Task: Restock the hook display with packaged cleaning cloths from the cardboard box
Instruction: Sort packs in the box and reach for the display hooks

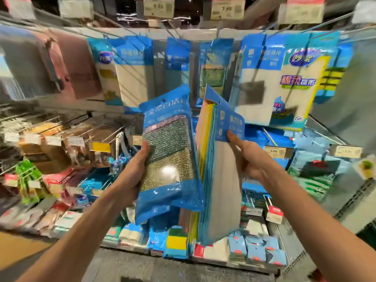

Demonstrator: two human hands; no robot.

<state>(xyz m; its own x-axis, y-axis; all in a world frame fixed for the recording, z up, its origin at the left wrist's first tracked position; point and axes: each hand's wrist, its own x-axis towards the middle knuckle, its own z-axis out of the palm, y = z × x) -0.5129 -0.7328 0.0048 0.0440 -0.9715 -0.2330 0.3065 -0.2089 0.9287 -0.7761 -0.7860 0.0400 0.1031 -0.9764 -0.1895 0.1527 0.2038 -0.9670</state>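
Our left hand (136, 169) grips a glittery pack (169, 143) by its left edge; our right hand (247, 157) pinches the header of a stack of packs (220, 180) just beside it, both raised in front of the hanging packs (284, 82).

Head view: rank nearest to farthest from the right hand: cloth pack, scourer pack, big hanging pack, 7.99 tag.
1. cloth pack: in the right hand grip, touching.
2. scourer pack: just to the left, held by the left hand.
3. hanging pack: up and right, on the display behind.
4. 7.99 tag: top row, farthest.
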